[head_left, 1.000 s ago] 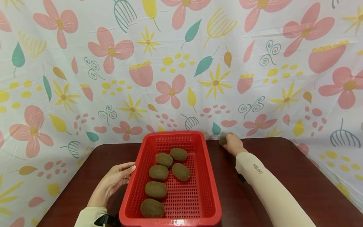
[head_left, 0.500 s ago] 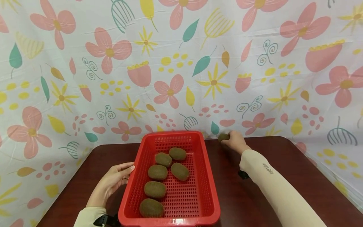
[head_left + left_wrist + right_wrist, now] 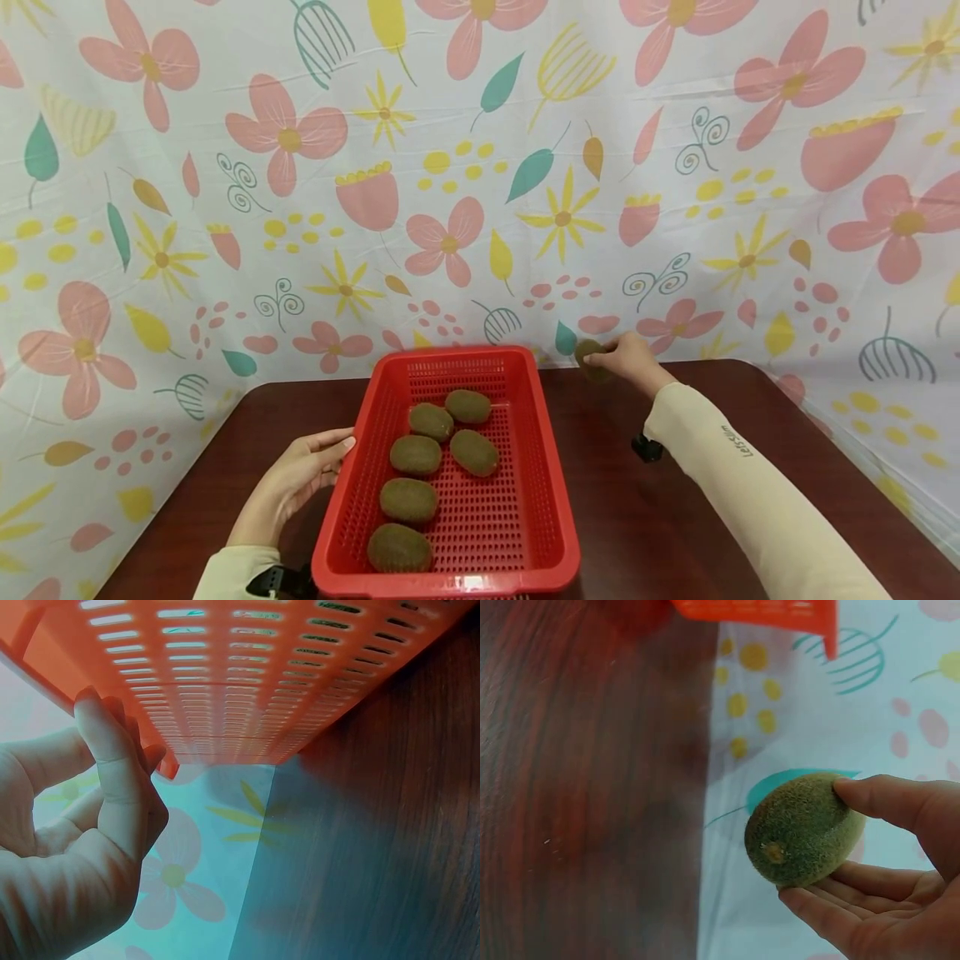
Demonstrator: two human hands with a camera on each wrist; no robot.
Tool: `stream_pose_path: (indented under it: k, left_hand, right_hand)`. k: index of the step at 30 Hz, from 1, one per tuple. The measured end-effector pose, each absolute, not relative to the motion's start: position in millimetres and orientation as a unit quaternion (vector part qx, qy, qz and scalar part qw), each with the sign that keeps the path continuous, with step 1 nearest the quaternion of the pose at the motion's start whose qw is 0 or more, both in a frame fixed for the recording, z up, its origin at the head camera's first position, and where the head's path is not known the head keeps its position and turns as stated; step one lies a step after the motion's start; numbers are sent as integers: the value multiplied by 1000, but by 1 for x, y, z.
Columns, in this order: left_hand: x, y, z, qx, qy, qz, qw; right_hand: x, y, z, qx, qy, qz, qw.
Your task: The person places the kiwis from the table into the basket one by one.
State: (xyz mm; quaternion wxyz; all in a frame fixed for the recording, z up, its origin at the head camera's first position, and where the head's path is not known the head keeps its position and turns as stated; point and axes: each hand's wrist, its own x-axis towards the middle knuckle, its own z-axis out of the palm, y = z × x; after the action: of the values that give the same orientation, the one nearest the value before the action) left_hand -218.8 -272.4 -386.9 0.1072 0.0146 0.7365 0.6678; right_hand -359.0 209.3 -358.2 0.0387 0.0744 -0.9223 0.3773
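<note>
At the table's far edge, my right hand [image 3: 633,360] pinches a brown fuzzy kiwi [image 3: 799,829] between thumb and fingers, raised in front of the floral cloth. In the right wrist view, one stem end of the kiwi shows. My left hand [image 3: 300,475] is at the left side of a red plastic basket [image 3: 558,500], its bent fingers and thumb pinching the rim [image 3: 45,686]. Inside, several kiwis [image 3: 408,500] lie on the perforated floor, mostly along the left side and toward the back.
Basket and arms are over a dark red-brown wooden table [image 3: 622,517]. Right behind its far edge hangs a white cloth [image 3: 465,125] printed with flowers and leaves, which also borders both sides. A black strap [image 3: 281,581] is around my left wrist.
My right hand has lifted the kiwi from the table's far edge and drawn slightly to the right. Left hand, basket and the kiwis in it stay put; the view shifts a little.
</note>
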Motion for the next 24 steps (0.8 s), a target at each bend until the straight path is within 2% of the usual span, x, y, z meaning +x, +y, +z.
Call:
stream_pose_path:
  k: [12, 24]
  left_hand:
    - [-220, -272, -386, 13, 742, 663, 103]
    - [-219, -273, -389, 20, 743, 661, 101]
  right_hand:
    - [-347, 187, -316, 65, -908, 412, 39]
    - [-328, 139, -282, 54, -875, 481, -26]
